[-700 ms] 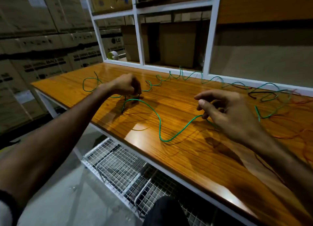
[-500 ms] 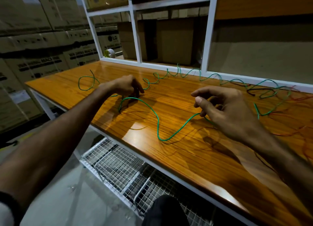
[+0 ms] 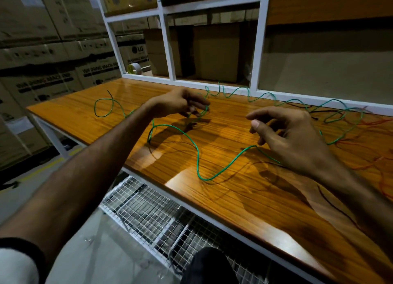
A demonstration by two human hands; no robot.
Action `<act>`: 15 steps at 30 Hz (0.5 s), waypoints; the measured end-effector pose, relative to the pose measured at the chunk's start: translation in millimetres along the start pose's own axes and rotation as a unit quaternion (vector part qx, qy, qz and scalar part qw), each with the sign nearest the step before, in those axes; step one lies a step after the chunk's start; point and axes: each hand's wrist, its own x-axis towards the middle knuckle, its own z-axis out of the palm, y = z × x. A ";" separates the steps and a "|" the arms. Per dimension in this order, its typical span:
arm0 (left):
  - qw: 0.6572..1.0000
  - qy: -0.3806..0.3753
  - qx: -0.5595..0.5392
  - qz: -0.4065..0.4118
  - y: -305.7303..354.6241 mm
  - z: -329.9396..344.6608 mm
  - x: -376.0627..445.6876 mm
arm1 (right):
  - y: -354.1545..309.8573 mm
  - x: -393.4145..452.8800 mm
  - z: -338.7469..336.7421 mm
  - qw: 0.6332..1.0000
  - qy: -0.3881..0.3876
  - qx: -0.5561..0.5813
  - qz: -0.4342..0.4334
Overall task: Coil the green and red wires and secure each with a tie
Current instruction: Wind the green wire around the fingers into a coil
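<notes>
Green wire (image 3: pixel 197 153) sprawled in loose waves across wooden bench top (image 3: pixel 244 198), slack and not yet coiled. Pinched near one stretch by left hand (image 3: pixel 180 105), fingertips closed on the strand, with a free tail curling away to that hand's outer side. Draped under right hand (image 3: pixel 285 134), fingers spread and curled above the strand; cannot tell whether actually touching or gripping it. Between the two hands, one deep sagging loop dipping toward the bench's near edge. Beyond the right hand, more green waves running along the back rail into a jumble with red wire (image 3: pixel 361 164) and a thin dark wire (image 3: pixel 314 112).

Likely trouble from here: green strand snagging in that jumble when drawn in, dragging the red and dark wires along. Springy kinks probably popping turns out of a loose pinch. Sagging loop possibly slipping over the near edge. No tie visible anywhere near either hand.

Containers: wire mesh basket (image 3: pixel 148 213) below the bench, apparently holding nothing. Shelving behind the bench holding cardboard boxes (image 3: pixel 214 53), plus a roll of tape (image 3: pixel 133 68) on the ledge well beyond the left hand.
</notes>
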 end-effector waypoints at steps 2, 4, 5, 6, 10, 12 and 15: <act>0.999 -0.017 -0.038 0.018 10.2 9.5 5.6 | 1.6 0.9 -1.7 1.000 0.002 -0.014 -0.004; 0.996 -0.033 -0.071 0.032 20.6 19.4 12.7 | 3.6 1.5 -3.6 1.000 0.008 -0.025 -0.006; 0.995 -0.043 -0.080 0.038 26.7 24.5 15.1 | 4.6 2.0 -4.1 1.000 0.011 -0.027 -0.004; 0.993 -0.055 -0.089 0.047 33.4 29.4 17.9 | 6.0 2.4 -5.1 0.999 0.015 -0.030 -0.001; 0.983 -0.097 -0.128 0.088 62.7 49.8 22.9 | 11.7 3.4 -8.2 0.998 0.028 -0.058 0.002; 0.976 -0.110 -0.158 0.105 75.6 59.3 24.2 | 15.1 2.8 -11.3 0.995 0.042 -0.087 0.005; 0.961 -0.123 -0.215 0.126 90.7 74.6 26.3 | 22.8 2.7 -17.5 0.989 0.073 -0.128 0.023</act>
